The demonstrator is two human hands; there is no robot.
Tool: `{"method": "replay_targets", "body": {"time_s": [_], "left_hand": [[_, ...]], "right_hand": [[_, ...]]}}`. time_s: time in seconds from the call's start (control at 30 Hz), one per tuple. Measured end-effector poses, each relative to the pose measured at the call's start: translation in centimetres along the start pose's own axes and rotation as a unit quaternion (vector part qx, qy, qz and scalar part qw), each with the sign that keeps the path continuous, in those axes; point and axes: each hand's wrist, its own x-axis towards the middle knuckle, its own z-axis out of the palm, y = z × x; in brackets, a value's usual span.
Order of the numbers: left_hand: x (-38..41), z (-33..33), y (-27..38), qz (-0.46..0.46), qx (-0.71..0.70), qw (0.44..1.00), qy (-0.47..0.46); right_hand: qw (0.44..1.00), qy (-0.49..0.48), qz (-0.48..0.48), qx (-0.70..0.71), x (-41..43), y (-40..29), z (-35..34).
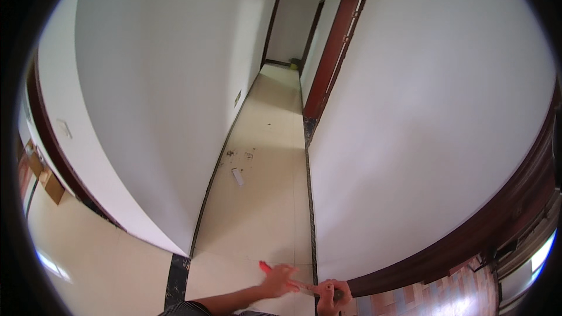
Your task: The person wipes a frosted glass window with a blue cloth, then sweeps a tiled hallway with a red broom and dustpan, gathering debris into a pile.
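Low in the view, my left hand (279,281) is closed around a narrow red tool (264,266); motion blur softens its fingers. Red shows on both sides of that hand. My right hand (334,295) grips the tool's other end, near the foot of the right wall. A thin pale length runs between the two hands. The tool's exact kind cannot be made out. Ahead on the beige tiled floor (259,215) lies a small white strip (237,177). Dark bits of debris (230,153) are scattered just beyond it.
White walls flank the narrow corridor, with dark skirting along both. A reddish-brown door frame (327,52) is on the right. A yellow-green object (294,65) stands at the far end. Cardboard boxes (52,186) sit at far left; patterned flooring (406,296) shows at lower right.
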Motion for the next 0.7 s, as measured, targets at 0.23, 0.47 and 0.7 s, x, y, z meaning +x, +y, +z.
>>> {"method": "replay_targets", "body": {"time_s": [0.23, 0.47, 0.7], "left_hand": [[-11.2, -1.2, -6.4, -0.346, 0.019, 0.935, -0.070], [-23.2, -0.4, -11.1, -0.568, 0.040, 0.822, 0.010], [-26.6, 0.6, -17.1, -0.771, -0.273, 0.550, 0.171]], "right_hand": [[0.999, 0.001, -0.003, -0.044, -0.6, 4.7, -4.4], [0.998, 0.002, -0.006, -0.056, 1.6, 8.5, -3.9], [0.997, 0.066, 0.034, 0.026, 10.1, 13.5, -0.7]]}}
